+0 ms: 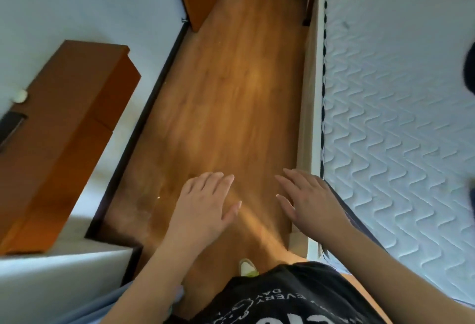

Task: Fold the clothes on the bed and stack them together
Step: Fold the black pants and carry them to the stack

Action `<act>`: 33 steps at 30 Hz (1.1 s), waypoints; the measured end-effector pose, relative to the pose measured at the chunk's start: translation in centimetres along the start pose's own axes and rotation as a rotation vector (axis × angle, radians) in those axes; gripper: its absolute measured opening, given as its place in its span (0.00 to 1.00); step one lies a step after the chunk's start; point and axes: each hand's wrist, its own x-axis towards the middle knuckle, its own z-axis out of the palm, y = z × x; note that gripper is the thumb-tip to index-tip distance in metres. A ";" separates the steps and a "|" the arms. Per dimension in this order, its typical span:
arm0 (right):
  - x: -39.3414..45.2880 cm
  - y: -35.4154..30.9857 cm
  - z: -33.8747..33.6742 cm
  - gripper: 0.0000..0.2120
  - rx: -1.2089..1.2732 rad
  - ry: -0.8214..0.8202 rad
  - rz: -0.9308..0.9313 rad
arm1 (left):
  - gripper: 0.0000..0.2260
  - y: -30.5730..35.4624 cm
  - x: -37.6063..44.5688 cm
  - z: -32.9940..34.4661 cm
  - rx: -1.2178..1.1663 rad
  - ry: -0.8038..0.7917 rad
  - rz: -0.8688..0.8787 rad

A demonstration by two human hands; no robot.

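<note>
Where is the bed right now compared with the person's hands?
In the head view the bed runs along the right side, beside the wooden floor. The right hand hovers by its near edge, the left hand over the floor.

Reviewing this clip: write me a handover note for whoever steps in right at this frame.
Left hand: open, fingers spread, holding nothing, out over the wooden floor.
Right hand: open, empty, beside the bed's edge.
Mattress: on the right, mostly bare; a dark item shows at the frame's right edge, possibly clothing, too cut off to tell.
Done: no folded stack visible.
Left: turn to the bed, find the clothes, fold, stack.
</note>
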 end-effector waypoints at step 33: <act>38.6 20.3 -2.0 0.21 0.071 0.101 0.103 | 0.25 -5.7 46.4 -4.9 -0.060 0.053 0.179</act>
